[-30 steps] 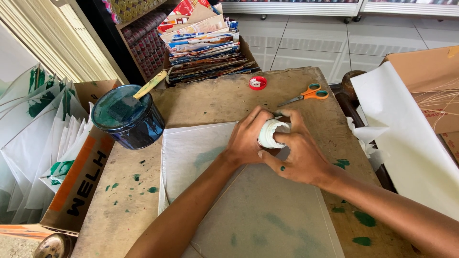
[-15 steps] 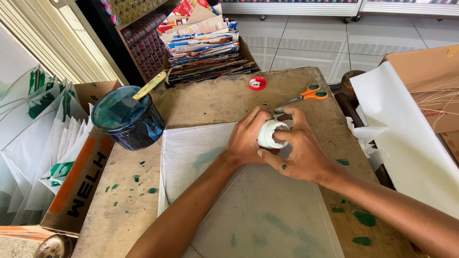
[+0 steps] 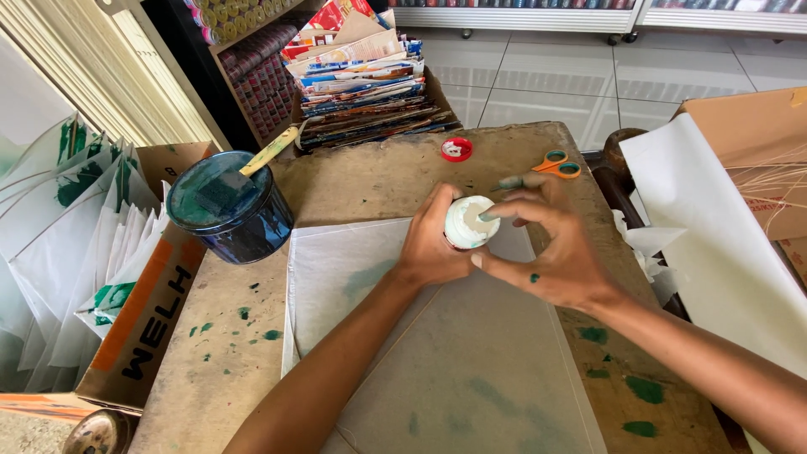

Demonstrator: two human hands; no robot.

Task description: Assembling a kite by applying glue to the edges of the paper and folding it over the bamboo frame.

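I'm holding a small white roll (image 3: 467,222) over the middle of the table (image 3: 378,181), and both of my hands are meeting on it right now. My left hand (image 3: 433,244) is wrapping around the roll from the left side, clamped on it, while my right hand (image 3: 551,248) is coming in from the right with its fingers (image 3: 504,210) spread and the tips touching the roll's top; green smears are showing on those fingertips. Under my hands a large sheet of pale paper (image 3: 437,361) is lying flat, marked with faint green stains, and green spots are dotting the bare table around it. To the far left a dark blue tin of paint (image 3: 229,210) is standing near the paper's corner, with a wooden-handled brush (image 3: 267,152) resting across its rim. At the far edge a small red lid (image 3: 456,150) is lying just beside a pair of orange-handled scissors (image 3: 551,165), both well clear of my hands. Beyond them a stack of magazines (image 3: 361,80) is sitting in a box. On the left a cardboard box (image 3: 143,324) is holding folded white papers (image 3: 67,227) with green marks, and on the right a big white sheet (image 3: 714,227) is draping over another cardboard box (image 3: 748,126).
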